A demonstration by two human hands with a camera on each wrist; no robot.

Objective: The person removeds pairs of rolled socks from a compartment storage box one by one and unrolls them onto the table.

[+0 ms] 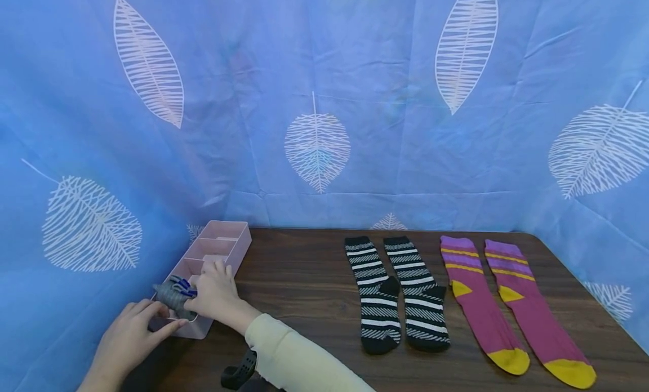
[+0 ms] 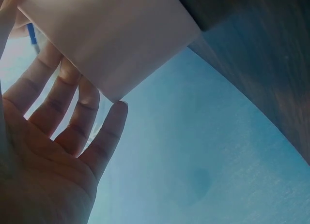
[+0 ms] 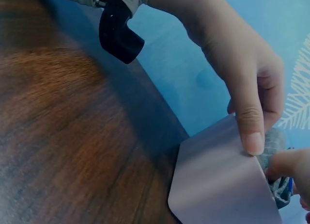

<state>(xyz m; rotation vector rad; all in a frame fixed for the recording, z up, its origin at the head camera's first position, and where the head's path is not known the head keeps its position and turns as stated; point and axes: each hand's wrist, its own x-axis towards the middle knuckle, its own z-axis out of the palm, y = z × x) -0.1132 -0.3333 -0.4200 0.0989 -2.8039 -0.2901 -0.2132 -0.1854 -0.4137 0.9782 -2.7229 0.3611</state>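
The right hand [image 1: 215,293] curls its fingers down on a rolled grey sock with blue stripes [image 1: 174,295], pressing it into the nearest compartment of a pale pink plastic divided organiser box [image 1: 223,243]; the left hand [image 1: 129,338] lies with straight fingers against the box's near wall, its thumb [image 3: 249,122] on the rim. The box sits at the left edge of the dark brown wooden table [image 1: 304,279]; well apart to the right lie a flat pair of black-and-white striped socks [image 1: 395,293] and, beside them, a pair of magenta socks with yellow heels and toes [image 1: 507,307]; a blue leaf-printed cloth [image 1: 324,99] hangs behind.
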